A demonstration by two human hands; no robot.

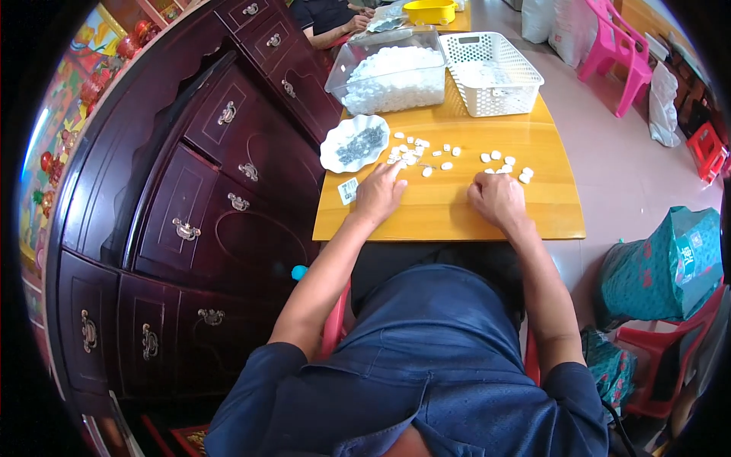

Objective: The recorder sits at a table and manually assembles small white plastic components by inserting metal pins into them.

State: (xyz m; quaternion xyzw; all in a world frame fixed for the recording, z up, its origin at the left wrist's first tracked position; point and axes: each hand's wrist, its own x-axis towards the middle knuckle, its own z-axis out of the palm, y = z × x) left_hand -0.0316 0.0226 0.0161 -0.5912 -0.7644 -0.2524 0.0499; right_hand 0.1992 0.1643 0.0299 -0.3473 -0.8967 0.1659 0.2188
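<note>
My left hand (381, 192) rests on the yellow wooden table (449, 217), its index finger stretched out to a loose cluster of small white pieces (411, 151). Just left of that cluster is a white scalloped dish (327, 154) holding many tiny dark grey parts. My right hand (499, 199) is closed, knuckles up, at the near side of a second group of small rounded white pieces (509, 161). Its curled fingertips are hidden, so anything in them cannot be made out. A small white card with a dark printed pattern (348, 190) lies beside my left hand.
At the table's far end stand a clear bin (392, 87) heaped with white pieces and a white perforated basket (502, 101). A dark wooden cabinet (209, 145) borders the left side. Beyond sits another person (329, 34) near a yellow container (429, 12). Teal bags (647, 278) stand at right.
</note>
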